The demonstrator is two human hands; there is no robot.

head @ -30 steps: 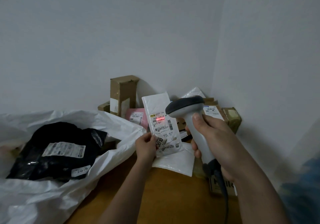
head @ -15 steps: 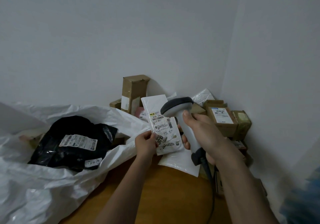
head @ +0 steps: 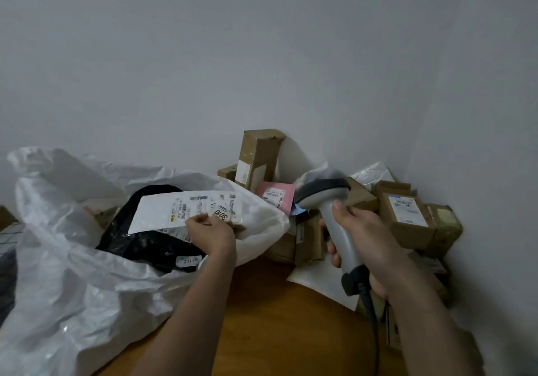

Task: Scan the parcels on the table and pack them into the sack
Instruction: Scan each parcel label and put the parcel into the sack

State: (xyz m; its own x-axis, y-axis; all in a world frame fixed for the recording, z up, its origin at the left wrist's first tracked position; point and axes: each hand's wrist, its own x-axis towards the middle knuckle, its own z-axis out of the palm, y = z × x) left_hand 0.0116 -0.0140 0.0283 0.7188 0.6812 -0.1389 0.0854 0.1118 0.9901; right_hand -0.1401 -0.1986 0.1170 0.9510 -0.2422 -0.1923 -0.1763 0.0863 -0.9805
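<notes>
**Flat mailer over the sack mouth**

While the crinkled white woven sack (head: 72, 274) gapes at left, a glossy black poly parcel (head: 145, 239) lies inside it. Left hand (head: 211, 231) pinches a flat white mailer (head: 177, 211), label up, above the opening. Cardboard boxes (head: 407, 215) crowd the corner. Right hand (head: 364, 236) has its fingers wrapped round a smooth grey barcode scanner (head: 334, 215) over the wooden surface (head: 262, 317).

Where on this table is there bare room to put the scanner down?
Bare wooden tabletop shows between the forearms, bordered by the white woven sack on one side and a flat white mailer on the other. The corner is crowded with brown cardboard boxes and a pink mailer.
</notes>
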